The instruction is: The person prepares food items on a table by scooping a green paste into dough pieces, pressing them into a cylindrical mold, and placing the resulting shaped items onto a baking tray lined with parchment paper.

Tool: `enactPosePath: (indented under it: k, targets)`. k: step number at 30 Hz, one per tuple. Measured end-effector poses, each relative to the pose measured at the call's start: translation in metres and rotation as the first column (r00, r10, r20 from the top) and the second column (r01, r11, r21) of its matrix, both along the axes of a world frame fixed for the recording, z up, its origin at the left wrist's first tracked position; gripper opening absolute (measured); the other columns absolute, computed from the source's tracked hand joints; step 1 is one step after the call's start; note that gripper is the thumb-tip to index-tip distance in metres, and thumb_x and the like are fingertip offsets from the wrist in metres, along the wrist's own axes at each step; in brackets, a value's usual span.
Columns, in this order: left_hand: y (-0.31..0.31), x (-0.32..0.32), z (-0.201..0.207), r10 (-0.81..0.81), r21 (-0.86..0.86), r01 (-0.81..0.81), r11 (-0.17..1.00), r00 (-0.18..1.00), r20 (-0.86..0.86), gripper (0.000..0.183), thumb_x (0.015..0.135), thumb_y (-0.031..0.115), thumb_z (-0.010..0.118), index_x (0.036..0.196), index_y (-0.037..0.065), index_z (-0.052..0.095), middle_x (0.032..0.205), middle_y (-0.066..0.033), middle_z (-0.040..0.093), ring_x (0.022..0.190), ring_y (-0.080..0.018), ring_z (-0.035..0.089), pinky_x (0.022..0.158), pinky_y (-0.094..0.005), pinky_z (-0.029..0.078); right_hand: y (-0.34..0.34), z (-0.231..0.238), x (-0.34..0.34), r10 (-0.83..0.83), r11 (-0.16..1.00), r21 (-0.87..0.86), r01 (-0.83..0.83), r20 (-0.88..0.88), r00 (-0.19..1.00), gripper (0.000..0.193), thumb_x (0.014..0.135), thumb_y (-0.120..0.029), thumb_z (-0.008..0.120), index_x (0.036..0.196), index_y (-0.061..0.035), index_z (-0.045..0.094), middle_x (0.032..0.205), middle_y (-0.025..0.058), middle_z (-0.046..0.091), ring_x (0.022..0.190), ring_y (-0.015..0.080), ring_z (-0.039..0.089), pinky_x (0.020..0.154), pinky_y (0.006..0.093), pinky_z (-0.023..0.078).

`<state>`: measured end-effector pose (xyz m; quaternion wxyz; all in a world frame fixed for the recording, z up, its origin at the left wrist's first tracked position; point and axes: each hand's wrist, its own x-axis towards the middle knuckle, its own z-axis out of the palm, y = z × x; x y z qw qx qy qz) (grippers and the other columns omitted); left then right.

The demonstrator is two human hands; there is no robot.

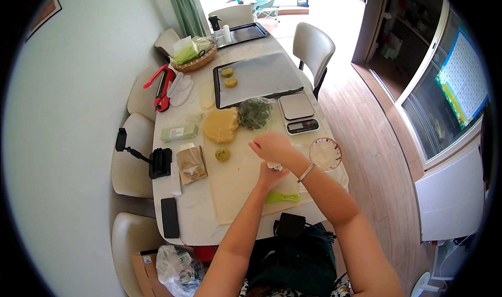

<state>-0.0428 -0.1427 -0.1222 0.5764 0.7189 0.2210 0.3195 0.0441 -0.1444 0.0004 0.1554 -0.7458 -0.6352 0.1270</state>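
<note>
My left hand [272, 175] is closed round a small white object [274, 166], mostly hidden by the fingers, above the cream mat [235, 192]. Just beyond it, my right hand [272, 147] reaches across with curled fingers; what they hold, if anything, is hidden. A green-handled tool [281, 197] lies under my right forearm. To the left of my hands rests a round greenish-yellow dough piece [223, 154]. Farther off sit a large yellow dough mass [220, 125] and a dark green mass in clear plastic wrap [254, 113].
A lined baking tray [266, 74] carries two dough rounds [229, 77]. At right are a kitchen scale [297, 108] and a bowl of white powder [325, 154]. A phone [170, 218], a black stand [159, 163] and a basket [194, 63] line the left side.
</note>
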Motion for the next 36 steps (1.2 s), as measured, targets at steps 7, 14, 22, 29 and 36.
enactPosePath:
  k: [7,14,22,29,36]
  targets:
    - [0.001,-0.001,-0.009,-0.019,-0.049,0.018,0.999,1.000,-0.019,0.018,0.070,0.009,0.074,0.083,0.002,0.065,0.075,-0.0018,0.066,0.070,-0.0088,0.061,0.063,-0.0266,0.048,0.009,-0.007,-0.001,0.004,0.990,0.137,-0.011,0.047,0.999,0.040,0.094,-0.040,0.041,0.086,-0.0070,0.062,0.092,0.0144,0.065,0.092,0.0311,0.061,0.077,0.0464,0.047]
    - [-0.001,0.002,-0.013,0.000,-0.080,0.013,0.997,0.987,0.160,0.025,0.070,0.010,0.076,0.091,0.000,0.065,0.078,-0.0027,0.067,0.073,-0.0084,0.060,0.063,-0.0270,0.048,0.008,-0.011,-0.006,0.026,0.977,0.208,-0.042,0.075,0.997,0.034,0.094,-0.034,0.044,0.081,-0.0064,0.060,0.085,0.0130,0.063,0.086,0.0309,0.061,0.076,0.0453,0.045]
    - [-0.002,0.005,-0.017,0.048,-0.042,-0.042,0.998,0.984,0.172,0.031,0.069,0.008,0.075,0.097,0.000,0.064,0.084,-0.0058,0.068,0.074,-0.0136,0.063,0.065,-0.0287,0.049,0.000,-0.011,-0.008,-0.016,0.958,0.285,-0.007,0.079,0.997,0.035,0.090,-0.029,0.048,0.070,-0.0047,0.062,0.070,0.0152,0.063,0.067,0.0330,0.064,0.061,0.0426,0.051]
    - [0.002,0.002,-0.039,0.070,-0.036,-0.065,0.997,0.980,0.184,0.048,0.068,0.005,0.073,0.113,0.000,0.058,0.111,-0.0113,0.062,0.103,-0.0213,0.058,0.084,-0.0329,0.047,0.000,-0.008,-0.015,-0.047,0.963,0.269,0.020,0.093,0.995,0.034,0.087,-0.026,0.050,0.065,-0.0053,0.064,0.065,0.0160,0.063,0.061,0.0337,0.064,0.057,0.0428,0.051]
    - [-0.005,0.002,-0.028,0.060,-0.071,-0.046,0.996,0.978,0.198,0.050,0.067,0.006,0.072,0.114,0.000,0.057,0.113,-0.0119,0.061,0.107,-0.0232,0.057,0.088,-0.0347,0.046,-0.003,-0.013,-0.010,-0.051,0.979,0.203,0.027,0.114,0.992,0.031,0.085,-0.026,0.052,0.066,-0.0058,0.065,0.066,0.0163,0.064,0.062,0.0333,0.064,0.057,0.0415,0.052]
